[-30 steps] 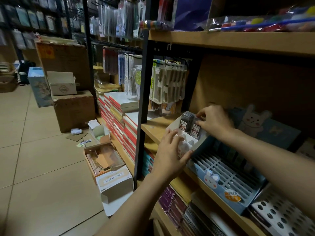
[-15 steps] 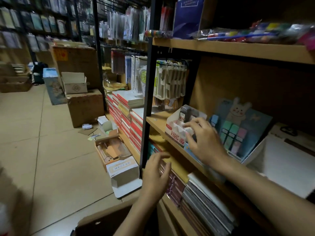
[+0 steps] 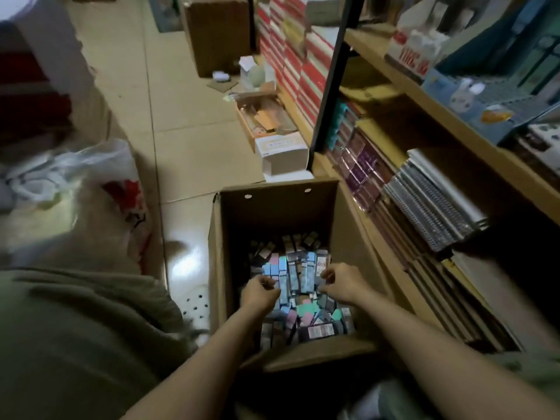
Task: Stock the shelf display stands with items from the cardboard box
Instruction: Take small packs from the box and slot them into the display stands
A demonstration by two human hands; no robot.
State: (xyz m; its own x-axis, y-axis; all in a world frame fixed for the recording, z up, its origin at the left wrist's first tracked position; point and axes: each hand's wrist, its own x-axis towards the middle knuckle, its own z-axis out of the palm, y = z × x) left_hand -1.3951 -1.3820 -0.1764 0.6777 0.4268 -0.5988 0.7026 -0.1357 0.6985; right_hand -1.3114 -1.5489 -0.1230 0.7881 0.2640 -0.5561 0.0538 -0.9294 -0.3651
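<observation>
An open cardboard box (image 3: 357,225) stands on the floor against the shelving, its bottom covered with several slim packs (image 3: 298,275) in pale blue, grey, pink and teal. Both my hands are down inside it. My left hand (image 3: 260,291) has curled fingers at the left end of a row of pale blue packs. At the row's right end, my right hand (image 3: 341,281) has its thumb and fingers bent toward the packs. Whether either hand grips a pack is unclear. On the shelf at upper right stand a white and red display stand (image 3: 409,56) and a blue bunny display stand (image 3: 466,101).
Notebooks (image 3: 430,204) and purple packs (image 3: 360,165) fill the lower shelf beside the box. Beyond the box on the tiled floor lie a small white carton (image 3: 281,153), an open tray of scraps (image 3: 263,116) and a brown carton (image 3: 218,34). A white plastic bag (image 3: 91,174) lies at left.
My view dropped from the shelf to the box on the floor. Both hands left the display stands and went down into the box among the packs.
</observation>
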